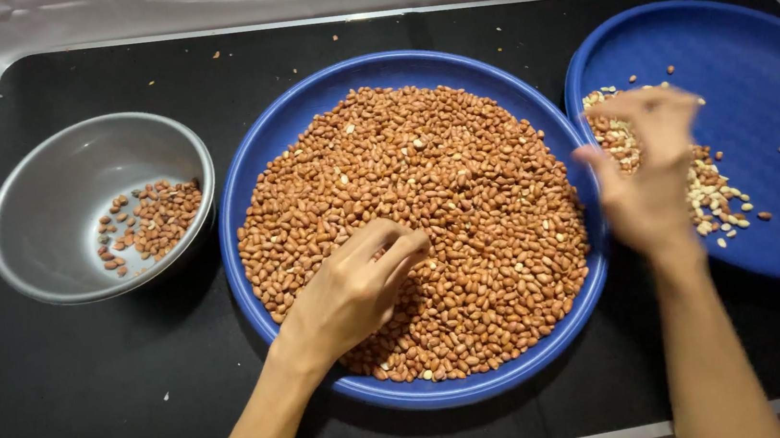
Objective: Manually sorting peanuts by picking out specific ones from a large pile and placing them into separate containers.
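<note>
As seen from the head camera, looking down: one black table (63,417) with a silver edge, pale cloth behind it

Three containers on it: two blue trays, one metal bowl
- middle blue tray (260,179): round, packed almost rim to rim with red-brown peanuts (443,175), far too many to count
- right blue tray (760,64): partly cut by the frame edge, mostly bare, one small heap of pale peanuts (718,199) near its left side, a few strays further right
- metal bowl (60,201): left of the middle tray, just beside it, holds a small batch of darker peanuts (151,220), a few dozen at a guess

Two hands, both the person's own:
- left hand (351,291): resting on the peanut pile in the lower-left part of the middle tray, fingers curled in and pinched together on the nuts; cannot tell if any are actually held
- right hand (651,172): blurred by motion, raised over the left edge of the right tray just above the pale heap, fingers bent down and loosely bunched; cannot tell whether it holds anything

A few loose crumbs on the table along the back edge and at far left
</note>
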